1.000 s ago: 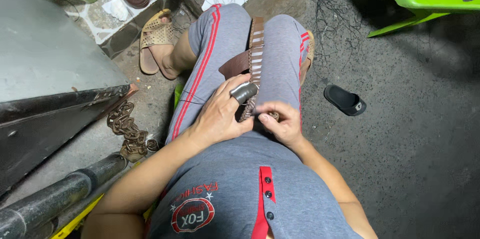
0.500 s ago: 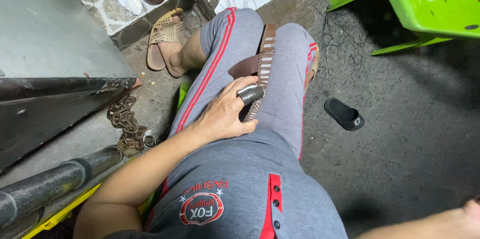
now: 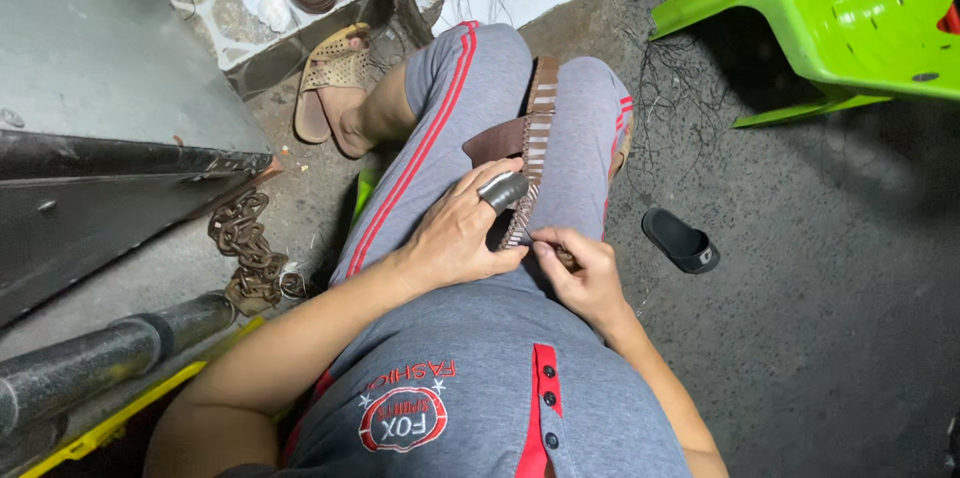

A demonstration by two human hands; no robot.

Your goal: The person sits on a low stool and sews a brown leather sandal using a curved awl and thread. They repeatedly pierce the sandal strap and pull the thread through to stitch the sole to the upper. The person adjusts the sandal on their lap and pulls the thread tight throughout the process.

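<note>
Grip: the left hand (image 3: 455, 238), its index finger capped by a dark thimble-like guard (image 3: 503, 190), presses the brown stitched strap (image 3: 528, 153) flat on the lap, while the right hand (image 3: 583, 268) pinches the strap's near end, fingertips clenched on its edge. The step appears to be hand stitching along the strap; the next stitch would call for a steady hold. Left of the grip lie a rusty chain (image 3: 243, 248) and a tan sandal (image 3: 330, 88); right of it, a black slipper (image 3: 680, 240) and a green plastic chair (image 3: 840, 28).
</note>
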